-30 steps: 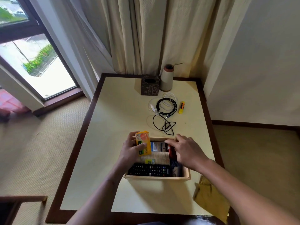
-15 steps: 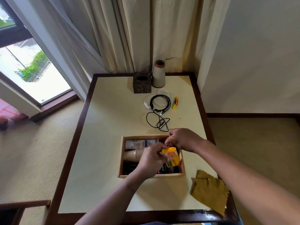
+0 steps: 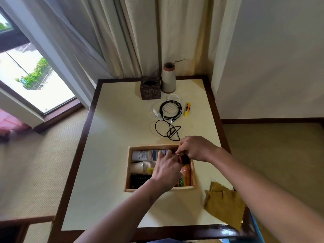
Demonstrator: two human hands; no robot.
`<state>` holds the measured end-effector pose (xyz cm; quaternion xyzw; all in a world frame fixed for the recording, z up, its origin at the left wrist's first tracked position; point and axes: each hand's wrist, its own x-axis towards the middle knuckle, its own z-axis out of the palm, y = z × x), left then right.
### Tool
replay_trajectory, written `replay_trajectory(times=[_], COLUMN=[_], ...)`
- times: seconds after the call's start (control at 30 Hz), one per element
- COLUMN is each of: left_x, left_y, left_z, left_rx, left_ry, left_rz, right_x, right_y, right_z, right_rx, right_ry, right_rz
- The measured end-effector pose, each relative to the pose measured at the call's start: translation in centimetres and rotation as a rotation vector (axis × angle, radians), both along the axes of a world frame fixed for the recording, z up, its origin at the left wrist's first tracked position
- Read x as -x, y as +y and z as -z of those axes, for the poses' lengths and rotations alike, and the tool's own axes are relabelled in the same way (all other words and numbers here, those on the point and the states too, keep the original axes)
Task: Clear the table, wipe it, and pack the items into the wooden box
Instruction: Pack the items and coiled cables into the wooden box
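Observation:
The wooden box point(image 3: 159, 189) sits mid-table and holds a white bottle point(image 3: 145, 155), a stack of paper cups point(image 3: 140, 167) and a black remote point(image 3: 138, 180). An orange pack point(image 3: 186, 178) stands on edge along the box's right wall. My left hand point(image 3: 166, 171) is inside the box with its thumb on that pack. My right hand point(image 3: 196, 149) pinches a dark red-and-black item point(image 3: 185, 158) at the box's far right corner. Behind the box lie a thin black cable point(image 3: 166, 131), a coiled black cable point(image 3: 171, 109), a white cable point(image 3: 172, 99) and a yellow stick point(image 3: 187, 109).
A mustard cloth point(image 3: 224, 204) hangs over the table's near right corner. A dark tissue box point(image 3: 150, 87) and a grey vase point(image 3: 168, 80) stand at the far edge by the curtains. The cream table point(image 3: 108, 155) has a dark raised border; a wall is on the right.
My left hand carried the orange pack from above the box's far left corner across to the right side and lowered it inside. My right hand stayed at the far right corner.

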<state>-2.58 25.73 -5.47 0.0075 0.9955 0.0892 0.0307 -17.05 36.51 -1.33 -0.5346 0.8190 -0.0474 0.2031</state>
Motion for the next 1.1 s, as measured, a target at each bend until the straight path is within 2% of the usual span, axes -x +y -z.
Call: replay_trajectory(times=[0.23, 0.47, 0.7, 0.9, 1.0, 1.1], left_x=[0.1, 1.3, -0.1, -1.0, -0.7, -0.1], left_y=[-0.1, 0.3, -0.5, -0.6, -0.1, 0.2], left_z=[0.1, -0.7, 0.0, -0.3, -1.1, -2.0], left_rx=[0.050, 0.192, 0.027, -0.022, 0.027, 0.103], left_ry=[-0.007, -0.096, -0.040, -0.043, -0.059, -0.151], left_rz=[0.024, 0.169, 0.088, 0.104, 0.109, 0.115], right_x=[0.2, -0.8, -3.1, -3.5, -3.4, -3.3], right_y=[0.5, 0.2, -0.5, -0.3, -0.3, -0.8], right_z=[-0.1, -0.2, 0.6, 1.3, 1.2, 1.0], right_rx=[0.006, -0.023, 0.093, 0.145, 0.123, 0.103], right_ry=[-0.026, -0.016, -0.065, -0.066, -0.068, -0.054], right_rz=[0.004, 0.076, 0.438, 0.757, 0.804, 0.800])
